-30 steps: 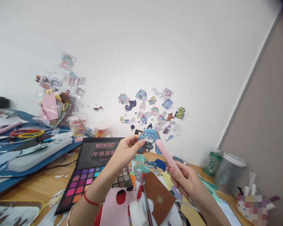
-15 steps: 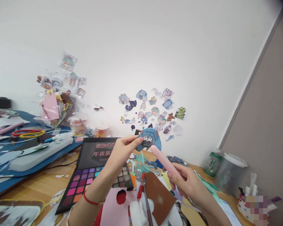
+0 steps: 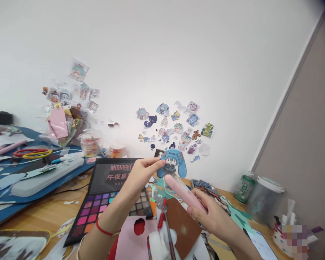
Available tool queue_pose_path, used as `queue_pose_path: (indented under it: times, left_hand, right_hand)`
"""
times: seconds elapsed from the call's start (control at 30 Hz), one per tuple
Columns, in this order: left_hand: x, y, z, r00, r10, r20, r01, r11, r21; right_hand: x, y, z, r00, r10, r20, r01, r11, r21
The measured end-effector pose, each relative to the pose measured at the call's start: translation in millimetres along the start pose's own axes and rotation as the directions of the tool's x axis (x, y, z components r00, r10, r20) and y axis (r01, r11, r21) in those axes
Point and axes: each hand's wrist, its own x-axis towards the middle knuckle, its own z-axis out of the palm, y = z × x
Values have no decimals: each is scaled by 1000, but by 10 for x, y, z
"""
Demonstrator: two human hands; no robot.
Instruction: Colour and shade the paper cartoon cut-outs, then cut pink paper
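My left hand [image 3: 146, 171] pinches the left edge of a small cutout [image 3: 174, 160] of a cartoon figure with long blue twin tails, held up in front of the wall. In my right hand [image 3: 209, 213] is a slim pink mini hair straightener [image 3: 182, 191], gripped by its lower end. Its rounded tip sits just under the cutout's lower edge; I cannot tell whether they touch. A paler second arm shows along the straightener's upper side. Below my hands lie a brown sheet [image 3: 184, 224], a red pen-like tool [image 3: 161, 215] and a pink sheet [image 3: 130, 238] with a hole.
An open eyeshadow palette [image 3: 89, 209] lies beneath my left forearm. Many cutouts [image 3: 178, 127] are stuck on the wall. A green can [image 3: 244, 187] and a lidded grey tub [image 3: 265, 198] stand at right. A white power strip [image 3: 48, 177] rests on the blue mat [image 3: 5, 202].
The cutout has turned to face me more and shifted slightly right and down. The straightener has moved left and down, from in front of the cutout to below it, and its second arm now shows.
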Motion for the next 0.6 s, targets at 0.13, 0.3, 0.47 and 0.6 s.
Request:
queue_pose_path:
  times: [0.13,0.3,0.47,0.6]
  left_hand:
    - [3,-11,-14,1000,-12,14,12,1000,1]
    - [15,-36,-21,999,-13,49,14,1000,-25]
    - [15,-43,-20,998,2,62,0,1000,-31]
    - [27,-57,-38,997,6,82,-4,1000,-24]
  right_hand:
    - [9,25,29,1000,-28,-6,28,998,-63]
    - [13,106,56,999,-34,23,34,999,-24]
    - [-2,105,13,998,-6,57,6,1000,-3]
    - [0,66,-24,998,18,54,-20,999,43]
